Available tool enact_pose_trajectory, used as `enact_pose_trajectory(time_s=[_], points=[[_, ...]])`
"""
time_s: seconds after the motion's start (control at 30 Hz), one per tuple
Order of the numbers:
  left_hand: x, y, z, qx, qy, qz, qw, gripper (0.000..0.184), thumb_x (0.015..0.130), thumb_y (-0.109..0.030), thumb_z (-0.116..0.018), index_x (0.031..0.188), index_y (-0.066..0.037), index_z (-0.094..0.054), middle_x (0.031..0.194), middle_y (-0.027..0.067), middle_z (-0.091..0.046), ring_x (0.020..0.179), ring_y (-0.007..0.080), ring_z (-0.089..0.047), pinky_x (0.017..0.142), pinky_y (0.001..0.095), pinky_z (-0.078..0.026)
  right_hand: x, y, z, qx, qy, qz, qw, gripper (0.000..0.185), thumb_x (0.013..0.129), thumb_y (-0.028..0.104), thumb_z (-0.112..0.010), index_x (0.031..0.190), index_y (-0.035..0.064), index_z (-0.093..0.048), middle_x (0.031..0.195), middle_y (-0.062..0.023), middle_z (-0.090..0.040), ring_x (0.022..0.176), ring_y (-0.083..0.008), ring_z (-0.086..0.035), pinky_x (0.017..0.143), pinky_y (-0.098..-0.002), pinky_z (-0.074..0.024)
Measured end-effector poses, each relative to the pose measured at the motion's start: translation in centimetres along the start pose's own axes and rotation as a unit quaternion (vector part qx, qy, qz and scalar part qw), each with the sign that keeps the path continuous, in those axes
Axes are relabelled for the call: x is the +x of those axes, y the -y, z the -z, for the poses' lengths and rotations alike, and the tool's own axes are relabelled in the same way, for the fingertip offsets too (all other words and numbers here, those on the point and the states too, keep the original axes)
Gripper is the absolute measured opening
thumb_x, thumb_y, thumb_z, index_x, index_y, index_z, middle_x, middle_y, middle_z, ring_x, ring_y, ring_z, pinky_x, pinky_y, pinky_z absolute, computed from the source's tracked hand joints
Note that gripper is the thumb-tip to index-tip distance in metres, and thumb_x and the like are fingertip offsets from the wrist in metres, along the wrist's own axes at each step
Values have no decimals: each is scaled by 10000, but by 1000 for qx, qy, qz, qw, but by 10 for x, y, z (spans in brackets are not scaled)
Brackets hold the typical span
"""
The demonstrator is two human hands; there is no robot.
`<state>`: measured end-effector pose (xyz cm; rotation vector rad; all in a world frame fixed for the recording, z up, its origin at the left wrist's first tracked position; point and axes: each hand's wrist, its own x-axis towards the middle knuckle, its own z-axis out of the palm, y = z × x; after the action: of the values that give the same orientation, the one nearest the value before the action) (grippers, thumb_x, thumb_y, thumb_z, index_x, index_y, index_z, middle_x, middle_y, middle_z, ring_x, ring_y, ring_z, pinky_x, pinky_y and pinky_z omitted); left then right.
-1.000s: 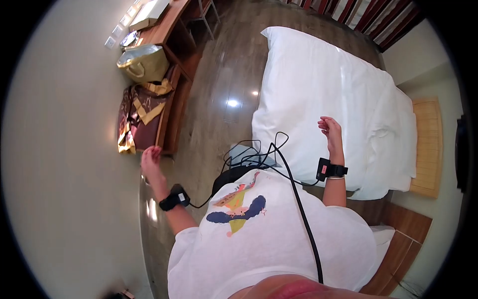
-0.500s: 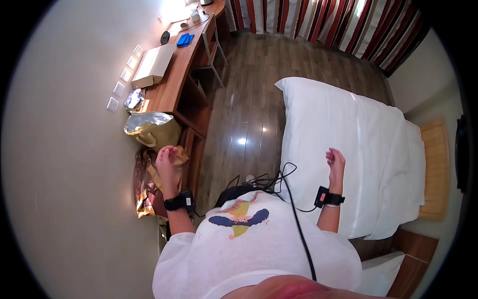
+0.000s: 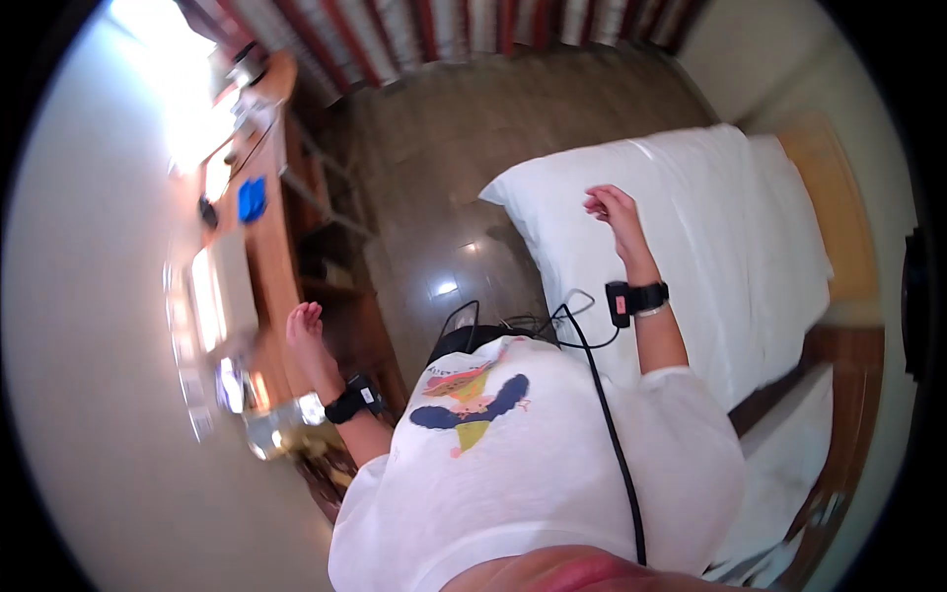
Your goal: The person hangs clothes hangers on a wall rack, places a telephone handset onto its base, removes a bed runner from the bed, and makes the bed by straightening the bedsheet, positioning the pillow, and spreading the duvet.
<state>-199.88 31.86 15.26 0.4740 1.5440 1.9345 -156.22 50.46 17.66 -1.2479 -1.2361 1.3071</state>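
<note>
My left hand is raised beside the front edge of the wooden desk, its fingers loosely bent and holding nothing. Over the bed with the white cover hovers my right hand, empty too, fingers partly spread and apart from the cloth. Each wrist wears a black strap with a small box; one box is on the left, the other box on the right. A black cable runs down over my white shirt.
On the desk are a blue item and a pale box. A shiny-lined bag, blurred, stands by its near end. A chair is tucked at the desk. Striped curtains hang beyond the wooden floor.
The view has swung and moved forward, so the desk and bed appear shifted and tilted. My right hand has moved farther forward over the bed; my left hand is now beside the desk instead of the bags.
</note>
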Motion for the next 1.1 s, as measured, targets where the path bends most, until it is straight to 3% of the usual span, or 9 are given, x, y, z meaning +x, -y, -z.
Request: enact_pose_trajectory(time_s=[0.03, 0.2, 0.27, 0.47, 0.53, 0.63, 0.73, 0.93, 1.1], points=[[15, -10, -29, 42, 11, 20, 999, 193, 818, -184, -417, 889, -43, -527, 823, 51, -570, 787, 130, -532, 702, 228, -379, 10, 3, -4, 3, -35, -3, 999, 178, 803, 155, -416, 845, 58, -559, 709, -19, -567, 653, -84, -516, 597, -193, -371], [125, 12, -134, 58, 145, 57, 986, 174, 810, -159, -425, 872, -27, -521, 810, 60, -561, 783, 143, -529, 726, 237, -388, 44, 8, 2, 38, -91, -4, 995, 185, 807, 164, -412, 829, 53, -558, 704, -16, -566, 654, -79, -516, 600, -194, -374], [165, 26, -188, 21, 223, 38, 974, 177, 818, -148, -414, 866, -23, -529, 789, 63, -577, 733, 117, -539, 633, 196, -400, 55, 6, 14, 55, -150, -13, 987, 175, 804, 155, -423, 835, 49, -558, 705, -21, -563, 654, -80, -516, 609, -194, -381], [243, 44, -360, 14, 363, 46, 931, 141, 801, -120, -439, 842, -21, -531, 786, 70, -570, 705, 107, -531, 597, 170, -391, 89, -20, 67, 40, -366, -14, 930, 179, 798, 181, -427, 821, 71, -566, 693, -19, -569, 652, -80, -518, 588, -195, -364], [265, 44, -405, 50, 352, 67, 932, 139, 801, -110, -455, 858, 6, -505, 811, 55, -521, 798, 151, -519, 765, 257, -412, 103, -30, 83, 57, -476, -81, 874, 188, 785, 212, -444, 813, 78, -572, 686, -21, -572, 650, -83, -519, 584, -203, -357], [296, 38, -475, 52, 402, 77, 911, 140, 799, -116, -461, 866, -4, -510, 823, 55, -526, 806, 152, -518, 768, 257, -410, 138, -24, 102, 109, -527, -58, 841, 184, 782, 209, -444, 817, 80, -570, 702, -15, -570, 656, -77, -519, 585, -210, -363], [318, 32, -537, 97, 435, 66, 893, 143, 803, -132, -458, 865, -15, -513, 826, 53, -529, 809, 149, -519, 766, 254, -407, 198, -11, 112, 126, -535, -38, 834, 178, 770, 217, -460, 790, 85, -577, 682, -21, -569, 644, -84, -515, 590, -212, -357], [396, 88, -655, 66, 462, 97, 879, 165, 812, -136, -433, 880, -7, -511, 831, 60, -543, 788, 146, -523, 713, 241, -414, 341, 0, 121, 119, -432, -49, 893, 162, 777, 184, -447, 795, 78, -568, 684, -15, -563, 647, -88, -519, 590, -209, -376], [423, 120, -721, 90, 509, 111, 849, 180, 814, -189, -439, 868, -39, -524, 829, 55, -563, 760, 112, -528, 659, 203, -396, 358, 8, 126, 130, -452, -56, 881, 172, 785, 190, -438, 805, 74, -562, 698, -13, -567, 653, -85, -523, 593, -206, -374]])
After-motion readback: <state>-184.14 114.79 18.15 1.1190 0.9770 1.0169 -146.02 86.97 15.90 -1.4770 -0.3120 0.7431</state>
